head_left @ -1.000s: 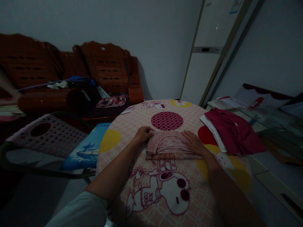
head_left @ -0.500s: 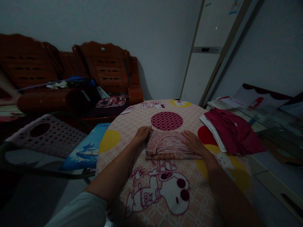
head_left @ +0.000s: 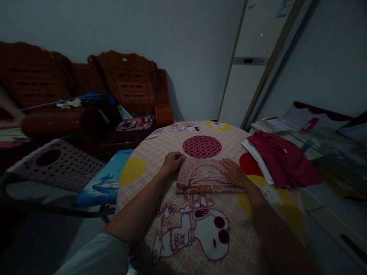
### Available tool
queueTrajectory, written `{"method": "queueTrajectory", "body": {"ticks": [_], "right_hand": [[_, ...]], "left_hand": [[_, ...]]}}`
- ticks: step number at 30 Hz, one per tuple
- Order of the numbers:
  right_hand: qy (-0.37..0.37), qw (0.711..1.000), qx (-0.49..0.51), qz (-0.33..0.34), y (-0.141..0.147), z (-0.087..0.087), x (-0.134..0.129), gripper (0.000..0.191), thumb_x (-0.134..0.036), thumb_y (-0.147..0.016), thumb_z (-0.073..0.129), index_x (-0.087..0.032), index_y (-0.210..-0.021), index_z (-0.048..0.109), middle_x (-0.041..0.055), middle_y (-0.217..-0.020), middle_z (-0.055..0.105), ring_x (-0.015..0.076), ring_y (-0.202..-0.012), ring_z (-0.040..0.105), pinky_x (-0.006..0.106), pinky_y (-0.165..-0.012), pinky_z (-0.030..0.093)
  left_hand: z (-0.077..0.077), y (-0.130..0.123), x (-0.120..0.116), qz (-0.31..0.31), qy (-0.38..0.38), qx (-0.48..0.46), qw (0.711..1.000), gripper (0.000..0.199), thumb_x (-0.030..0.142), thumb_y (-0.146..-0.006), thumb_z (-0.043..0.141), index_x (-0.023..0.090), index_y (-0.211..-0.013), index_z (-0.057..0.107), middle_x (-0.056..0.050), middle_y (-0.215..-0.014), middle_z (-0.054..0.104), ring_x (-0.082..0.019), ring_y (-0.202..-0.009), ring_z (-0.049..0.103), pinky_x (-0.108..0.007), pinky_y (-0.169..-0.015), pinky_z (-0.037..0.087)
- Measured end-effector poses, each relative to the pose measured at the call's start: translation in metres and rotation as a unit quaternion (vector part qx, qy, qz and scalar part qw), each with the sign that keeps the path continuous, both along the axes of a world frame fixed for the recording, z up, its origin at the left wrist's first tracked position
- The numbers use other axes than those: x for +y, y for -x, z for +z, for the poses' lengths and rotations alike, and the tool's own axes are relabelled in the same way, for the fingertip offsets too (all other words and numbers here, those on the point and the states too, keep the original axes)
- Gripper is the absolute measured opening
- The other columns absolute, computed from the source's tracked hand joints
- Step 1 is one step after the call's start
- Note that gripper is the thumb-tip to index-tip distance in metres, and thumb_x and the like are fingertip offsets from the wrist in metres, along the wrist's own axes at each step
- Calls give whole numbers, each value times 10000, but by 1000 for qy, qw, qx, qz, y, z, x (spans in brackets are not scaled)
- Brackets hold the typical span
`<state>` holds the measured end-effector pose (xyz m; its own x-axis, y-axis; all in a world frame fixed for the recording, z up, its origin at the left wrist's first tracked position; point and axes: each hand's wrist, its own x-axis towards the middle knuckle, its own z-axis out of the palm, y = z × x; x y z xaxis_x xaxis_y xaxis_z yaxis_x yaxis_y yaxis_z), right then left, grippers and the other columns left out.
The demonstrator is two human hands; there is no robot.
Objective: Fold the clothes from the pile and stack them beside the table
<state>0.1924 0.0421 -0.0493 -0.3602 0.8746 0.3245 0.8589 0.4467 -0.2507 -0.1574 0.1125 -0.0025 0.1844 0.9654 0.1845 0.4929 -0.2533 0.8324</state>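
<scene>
A folded pink heathered shirt (head_left: 208, 173) lies on the round table, its curved neckline toward me. Beneath its near edge shows a brownish patterned folded cloth (head_left: 200, 189). My left hand (head_left: 172, 163) is at the shirt's far left corner, fingers curled and pinched together on the fabric there; the fingertips are partly hidden. Flat across the shirt's right side rests my right hand (head_left: 233, 172), its fingers stretched out.
A patterned cloth (head_left: 183, 236) covers the table. Maroon and white folded clothes (head_left: 286, 160) sit at its right edge, beside a glass-topped surface. A chair with a blue cushion (head_left: 104, 183) stands left. Behind is a wooden sofa (head_left: 132, 84); another person's arm (head_left: 11, 110) shows far left.
My left hand has lifted slightly and its fingers have curled closer together at the shirt's corner. The right hand and the shirt look the same.
</scene>
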Motion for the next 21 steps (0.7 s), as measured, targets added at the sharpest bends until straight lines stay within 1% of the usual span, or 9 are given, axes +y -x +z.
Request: {"method": "queueTrajectory", "body": {"ticks": [5,9,12,16,21], "right_hand": [[1,1000,-4,-1,1,1,0,555,-516,-991,320,-263,-1471,434,88,-1503,454,271,-1418,364,532,-1161,316],[0,1000,-2,0,1,1,0,546,-510,-990,328,-264,-1463,446,84,-1485,479,272,-1411,377,531,-1165,313],[0,1000,1,-1,1,1,0,549,-505,-989,336,-245,-1457,457,96,-1482,480,278,-1411,377,537,-1159,321],[-7,1000,-5,11,0,1,1,529,-478,-993,341,-267,-1469,436,81,-1480,485,268,-1407,384,538,-1157,326],[-4,1000,-8,8,1,2,1,537,-489,-994,333,-266,-1472,434,82,-1491,470,279,-1413,373,547,-1157,324]], "left_hand": [[4,3,0,-37,10,56,998,340,438,-726,603,154,-845,748,-65,-832,750,-219,-792,653,-295,-699,463],[5,3,0,-48,14,70,996,338,418,-716,613,165,-886,758,-69,-878,759,-229,-831,667,-299,-717,471],[4,3,1,-51,14,70,996,333,401,-724,606,163,-896,762,-72,-881,759,-232,-843,666,-300,-716,472],[3,4,1,-48,12,64,997,353,403,-711,627,146,-908,769,-80,-830,749,-232,-792,662,-306,-686,463],[4,5,2,-53,11,76,996,347,383,-679,663,161,-922,773,-56,-789,738,-223,-771,648,-302,-682,457]]}}
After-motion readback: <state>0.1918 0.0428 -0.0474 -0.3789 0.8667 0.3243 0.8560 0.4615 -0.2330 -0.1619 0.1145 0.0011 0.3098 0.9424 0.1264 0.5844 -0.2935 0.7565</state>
